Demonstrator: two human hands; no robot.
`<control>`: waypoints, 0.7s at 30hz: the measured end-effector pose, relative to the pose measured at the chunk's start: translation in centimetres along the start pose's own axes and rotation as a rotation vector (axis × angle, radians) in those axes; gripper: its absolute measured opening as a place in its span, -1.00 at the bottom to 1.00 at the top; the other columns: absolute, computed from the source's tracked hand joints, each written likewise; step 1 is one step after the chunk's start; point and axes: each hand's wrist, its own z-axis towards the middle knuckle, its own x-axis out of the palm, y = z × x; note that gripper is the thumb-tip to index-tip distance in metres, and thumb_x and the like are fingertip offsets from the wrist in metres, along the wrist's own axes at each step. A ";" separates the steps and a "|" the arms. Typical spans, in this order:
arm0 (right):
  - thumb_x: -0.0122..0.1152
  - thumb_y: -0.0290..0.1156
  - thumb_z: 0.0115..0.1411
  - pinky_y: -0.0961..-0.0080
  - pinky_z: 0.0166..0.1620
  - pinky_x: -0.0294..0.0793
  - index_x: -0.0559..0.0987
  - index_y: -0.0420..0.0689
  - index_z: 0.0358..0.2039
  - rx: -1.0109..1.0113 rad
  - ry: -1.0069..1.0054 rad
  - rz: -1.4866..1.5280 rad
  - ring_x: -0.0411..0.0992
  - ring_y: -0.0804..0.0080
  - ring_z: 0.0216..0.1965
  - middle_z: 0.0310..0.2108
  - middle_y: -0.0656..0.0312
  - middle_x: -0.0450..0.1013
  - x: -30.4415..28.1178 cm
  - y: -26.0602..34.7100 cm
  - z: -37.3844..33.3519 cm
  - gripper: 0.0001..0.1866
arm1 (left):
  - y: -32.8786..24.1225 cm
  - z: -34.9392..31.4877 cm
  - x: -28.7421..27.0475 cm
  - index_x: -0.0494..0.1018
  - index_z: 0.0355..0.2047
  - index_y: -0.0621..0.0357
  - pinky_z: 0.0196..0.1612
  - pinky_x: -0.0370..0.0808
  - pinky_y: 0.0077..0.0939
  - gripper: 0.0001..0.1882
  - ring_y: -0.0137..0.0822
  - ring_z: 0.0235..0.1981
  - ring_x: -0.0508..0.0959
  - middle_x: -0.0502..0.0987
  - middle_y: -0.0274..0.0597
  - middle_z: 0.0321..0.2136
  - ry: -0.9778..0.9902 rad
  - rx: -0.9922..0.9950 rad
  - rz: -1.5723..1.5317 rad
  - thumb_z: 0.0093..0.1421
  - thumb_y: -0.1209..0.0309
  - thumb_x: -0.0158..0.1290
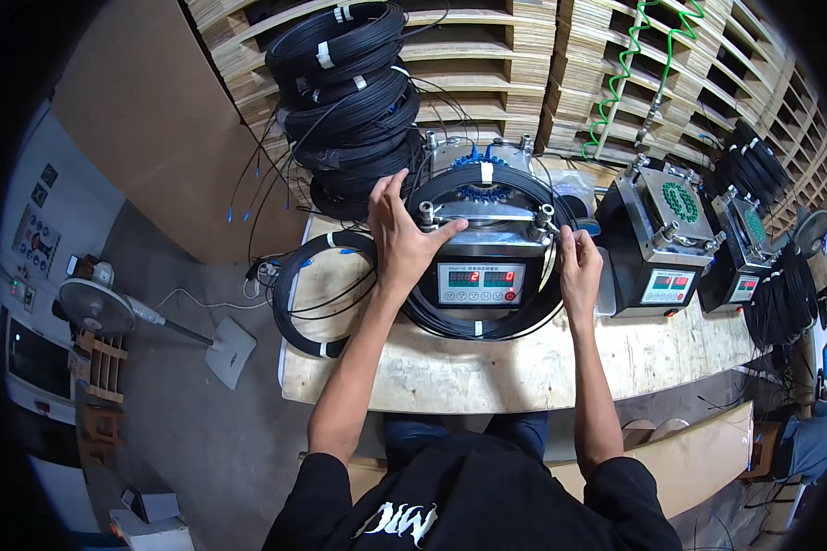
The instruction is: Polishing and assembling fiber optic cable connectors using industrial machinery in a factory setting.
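Three winding machines: first (480, 241) at centre, second (657, 241) and third (746, 248) toward three o'clock; two hands, left (401, 234), right (579, 268); one fan (96, 308) at nine o'clock

A: Which screens do I see?
B: A pale panel with red digits (481, 278) fronts my nearest winder; two similar panels (668, 286) (744, 288) sit right. Wall signs (39, 241) hang far left.
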 end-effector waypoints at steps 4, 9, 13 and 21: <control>0.09 -0.25 0.45 0.55 -0.49 0.21 0.49 -0.29 -0.48 -0.072 -0.010 0.041 0.25 0.64 -0.58 -0.67 0.31 0.36 -0.2 0.0 0.1 -0.59 | -0.1 0.4 -0.3 0.11 0.38 0.09 0.30 0.23 0.02 0.14 0.13 0.27 0.27 0.24 0.19 0.22 0.155 -0.078 -0.089 -0.07 -0.18 0.38; 0.31 -0.43 0.26 0.57 -0.31 0.31 0.44 -0.23 -0.06 -0.118 0.055 0.124 0.27 0.57 -0.35 -0.33 0.23 0.38 -0.7 -0.8 -0.6 -0.68 | 0.6 0.7 -0.9 0.08 0.42 0.02 0.33 0.22 0.01 0.14 0.11 0.28 0.29 0.29 0.12 0.26 0.305 -0.123 -0.203 -0.04 -0.14 0.39; 0.36 -0.28 0.24 0.53 -0.30 0.30 0.46 -0.21 -0.03 -0.225 -0.170 -0.155 0.22 0.55 -0.30 -0.18 0.23 0.33 0.4 2.2 -0.6 -0.60 | 1.3 0.1 -1.3 0.07 0.43 0.04 0.33 0.24 -0.03 0.10 0.09 0.28 0.30 0.29 0.13 0.25 0.300 -0.131 -0.226 0.02 -0.08 0.38; 0.28 -0.49 0.27 0.63 -0.38 0.28 0.47 -0.23 -0.01 -0.363 -0.124 -0.025 0.22 0.66 -0.47 -0.42 0.39 0.37 -0.2 1.7 -0.5 -0.70 | 1.7 0.1 -1.0 0.20 0.36 0.20 0.31 0.28 -0.08 0.01 0.08 0.25 0.35 0.33 0.15 0.22 0.284 -0.137 -0.257 0.04 -0.04 0.38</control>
